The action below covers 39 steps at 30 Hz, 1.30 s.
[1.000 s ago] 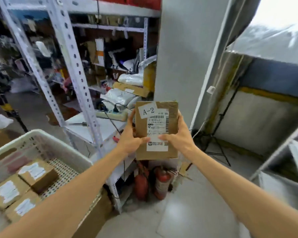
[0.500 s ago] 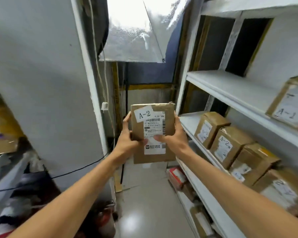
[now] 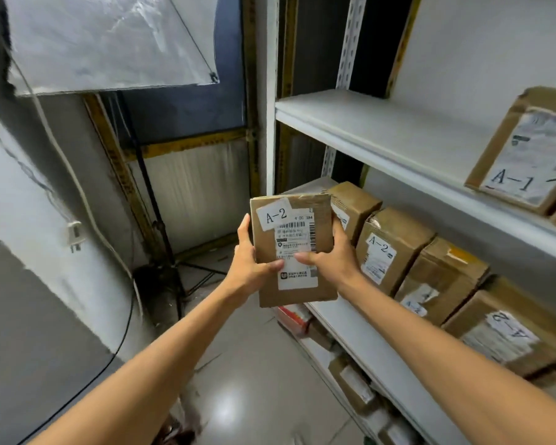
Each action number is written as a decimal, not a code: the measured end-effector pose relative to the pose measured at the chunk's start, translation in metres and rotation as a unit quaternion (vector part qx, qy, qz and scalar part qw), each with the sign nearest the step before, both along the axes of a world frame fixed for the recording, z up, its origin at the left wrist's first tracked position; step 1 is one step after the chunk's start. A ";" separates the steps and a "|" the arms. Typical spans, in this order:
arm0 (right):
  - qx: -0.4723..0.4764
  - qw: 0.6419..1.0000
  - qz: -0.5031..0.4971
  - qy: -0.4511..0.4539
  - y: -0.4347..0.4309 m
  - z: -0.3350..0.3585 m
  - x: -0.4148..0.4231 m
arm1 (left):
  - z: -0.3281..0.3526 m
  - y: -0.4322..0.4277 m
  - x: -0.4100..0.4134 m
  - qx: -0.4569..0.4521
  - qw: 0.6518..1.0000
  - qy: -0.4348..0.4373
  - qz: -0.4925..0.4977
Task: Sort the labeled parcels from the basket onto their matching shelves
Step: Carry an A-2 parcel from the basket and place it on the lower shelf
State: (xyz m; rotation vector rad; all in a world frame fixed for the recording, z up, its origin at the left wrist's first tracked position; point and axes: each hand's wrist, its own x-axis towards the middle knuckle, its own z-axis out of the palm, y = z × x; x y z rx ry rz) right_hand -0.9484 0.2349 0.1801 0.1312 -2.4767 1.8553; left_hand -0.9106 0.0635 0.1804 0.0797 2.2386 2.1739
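1. Parcel [image 3: 294, 248] of brown cardboard, marked "A-2" on a white sticker above a printed shipping label, is held upright at the centre of the view, in the air, just left of a white shelving unit.
2. It is clamped between both hands: the left hand [image 3: 249, 268] is closed on its left edge and the right hand [image 3: 329, 260] on its right edge, with both thumbs pressed across the label on the front face. Bare forearms are seen reaching in from the near corners.
3. A middle shelf [image 3: 344, 322] on the right is seen carrying a row of brown boxes. "A-2" can be read on the second box [image 3: 387, 252] from the far end and, upside down, on the nearest box [image 3: 507, 332]; the marks on the others are too small or hidden.
4. The held parcel is near the far end of that row, in front of the farthest box [image 3: 353, 208]; whether they touch cannot be told.
5. An upper shelf [image 3: 382, 130] is seen with one box marked "A-1" [image 3: 527, 152] at its near right end.
6. More packages are glimpsed on a lower shelf near the floor, blurred.
7. The basket is not in view, so the number of parcels left to sort cannot be told.
8. Progress, as a judgement: several parcels are already shelved, and the matching shelf for this one has been reached; it is not yet set down. Placing it into the A-2 row is left, and room there looks tight.
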 end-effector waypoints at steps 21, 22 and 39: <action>-0.042 0.991 -0.032 -0.123 -0.046 -0.069 -0.254 | -0.035 -0.044 -0.290 -0.091 0.986 -0.139 0.010; -0.044 0.990 -0.042 -0.126 -0.049 -0.072 -0.263 | -0.040 -0.045 -0.303 -0.097 0.986 -0.137 0.006; 0.002 0.947 -0.262 -0.183 -0.051 -0.081 -0.371 | -0.095 -0.024 -0.465 -0.126 0.984 -0.089 -0.094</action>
